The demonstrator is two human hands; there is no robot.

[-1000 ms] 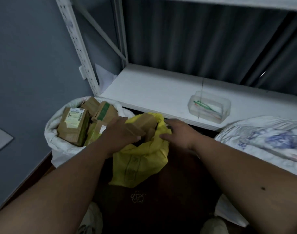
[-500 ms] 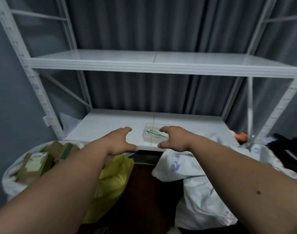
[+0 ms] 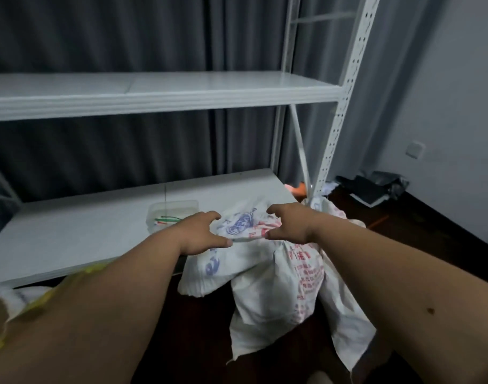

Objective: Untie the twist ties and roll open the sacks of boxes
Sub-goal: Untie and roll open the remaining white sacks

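Hands are reaching for a white sack (image 3: 278, 284) slumped against the front right edge of the low shelf (image 3: 79, 231), its printed top lying over that edge. Left hand (image 3: 198, 234) is hovering with fingers spread and curled, gripping nothing; right hand (image 3: 288, 225) is doing likewise, thumb just touching the folded cloth. No twist tie is showing on this sack; the neck is lying hidden in the folds, so groping for it is likely to drag the sack off the edge or tip the boxes inside. A clear tub (image 3: 172, 214) holding green and red ties is sitting on the shelf just beside the left hand, where a careless sweep could knock it. A yellow sack (image 3: 51, 295), blurred, is showing at the lower left. White metal shelving is standing before dark curtains; the floor (image 3: 403, 231) is running dark brown toward a grey wall, with dark clutter (image 3: 373, 187) lying beyond the right upright.
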